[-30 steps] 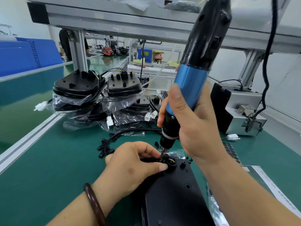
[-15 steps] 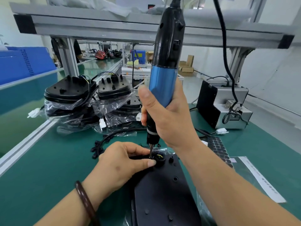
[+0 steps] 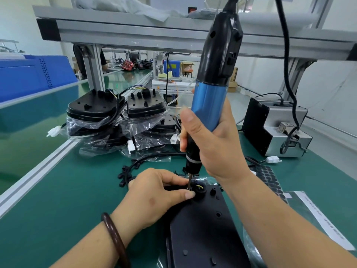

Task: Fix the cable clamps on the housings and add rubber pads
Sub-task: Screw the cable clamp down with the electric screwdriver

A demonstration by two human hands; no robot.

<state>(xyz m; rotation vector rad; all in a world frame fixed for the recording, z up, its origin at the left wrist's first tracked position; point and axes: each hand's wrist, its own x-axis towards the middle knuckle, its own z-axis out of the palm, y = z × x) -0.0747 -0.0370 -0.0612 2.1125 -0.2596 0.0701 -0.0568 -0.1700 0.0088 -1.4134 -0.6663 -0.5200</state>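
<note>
Two fingertips (image 3: 190,194) of the left hand (image 3: 154,192) are pinched on the black cable clamp (image 3: 200,190), which is held down at the far end of the housing (image 3: 204,229). Coloured wires can be seen inside the clamp. The bit (image 3: 190,180) of the electric screwdriver (image 3: 210,105) is set just beside those fingertips, at the clamp's left side. The tool is clenched round its blue barrel by the right hand (image 3: 214,147) and held nearly upright. The housing is laid flat at the front edge of the worktop (image 3: 58,200), about midway along it.

A screw is judged to be in the course of being driven, though the screw itself cannot be made out. For a clean seat, the bit should be kept square to the screw head, with pressure applied straight down. The clamp should be stopped from turning so that no wire is nipped.

A sheet of rubber pads (image 3: 270,180) is laid to the right of the housing and a sprue of spare clamps (image 3: 125,175) to its left. Bagged housings (image 3: 116,117) are stacked towards the far edge.
</note>
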